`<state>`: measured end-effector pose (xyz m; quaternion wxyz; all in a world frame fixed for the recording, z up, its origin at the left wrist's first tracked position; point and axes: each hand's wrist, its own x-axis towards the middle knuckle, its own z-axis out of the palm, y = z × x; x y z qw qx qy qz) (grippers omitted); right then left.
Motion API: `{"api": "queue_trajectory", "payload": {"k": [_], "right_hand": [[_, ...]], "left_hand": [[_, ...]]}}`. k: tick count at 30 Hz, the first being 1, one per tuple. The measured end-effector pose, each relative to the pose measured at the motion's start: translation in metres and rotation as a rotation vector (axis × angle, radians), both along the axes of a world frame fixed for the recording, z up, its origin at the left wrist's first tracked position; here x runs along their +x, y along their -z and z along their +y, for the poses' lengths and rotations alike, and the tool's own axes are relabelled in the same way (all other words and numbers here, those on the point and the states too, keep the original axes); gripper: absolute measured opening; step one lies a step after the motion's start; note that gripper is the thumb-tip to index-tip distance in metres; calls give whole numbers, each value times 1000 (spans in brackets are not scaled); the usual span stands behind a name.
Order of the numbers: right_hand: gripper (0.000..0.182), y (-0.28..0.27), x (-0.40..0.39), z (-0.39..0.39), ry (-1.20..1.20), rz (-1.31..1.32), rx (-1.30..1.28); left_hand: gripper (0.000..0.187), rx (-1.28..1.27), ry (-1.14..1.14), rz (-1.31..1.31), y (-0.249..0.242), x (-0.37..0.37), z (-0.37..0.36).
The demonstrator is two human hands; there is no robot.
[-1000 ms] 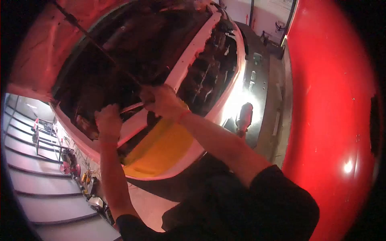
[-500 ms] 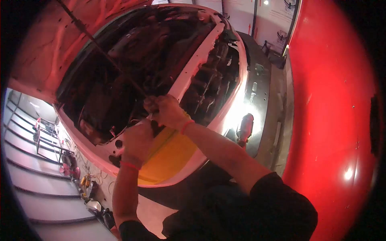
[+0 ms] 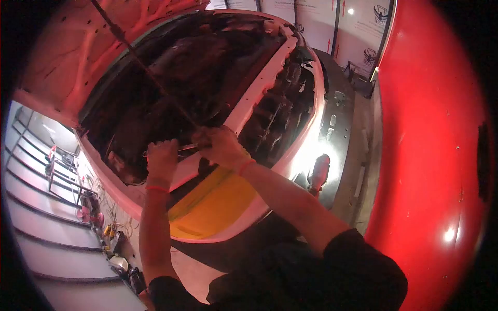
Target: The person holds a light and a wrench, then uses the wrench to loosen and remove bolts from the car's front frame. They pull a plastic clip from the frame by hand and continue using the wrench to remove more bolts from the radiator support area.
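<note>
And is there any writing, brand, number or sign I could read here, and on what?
No words or numbers are legible.
Red print on the white wall panels: too small and blurred.
Dark logos on the panels: any lettering too small.
Red arrows, also there: wordless signs.

Below my far-off right grip (image 3: 224, 149) I see a yellow patch (image 3: 210, 207); well right of the grip, a bright red panel (image 3: 425, 140); well left, a wall (image 3: 62, 262) striped pale and dark.

The hands (image 3: 163, 158) hide part of a slim metal tool (image 3: 188, 148), and the top edge crops the hood (image 3: 57, 72).
</note>
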<state>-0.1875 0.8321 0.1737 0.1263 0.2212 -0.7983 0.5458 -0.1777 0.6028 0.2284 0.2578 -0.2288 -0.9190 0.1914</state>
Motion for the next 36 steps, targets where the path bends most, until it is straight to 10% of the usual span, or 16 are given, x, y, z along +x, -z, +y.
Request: {"api": "queue_trajectory", "payload": {"k": [10,12,22,25,27,30,34,36], "right_hand": [[29,1,-2,4,33,151,142],[27,-4,0,7,-166,-180,-188],[24,-2,-1,2,-16,-70,-42],[23,2,-6,2,-78,67,-73],[25,6,-11,3,88,670,110],[27,-5,3,3,-1,23,6],[28,-9,6,5,270,498,256],[28,-22,15,9,-126,-116,-241]], "left_hand": [[18,331,3,-317,-36,88,70],[13,181,40,-259,-50,86,64],[6,40,-56,35,0,0,-1],[7,7,-107,-22,-3,5,-1],[8,78,-130,-120,-9,27,10],[11,229,-59,-243,-27,76,51],[12,366,-70,-318,-24,88,62],[12,368,-46,-301,-32,85,55]]}}
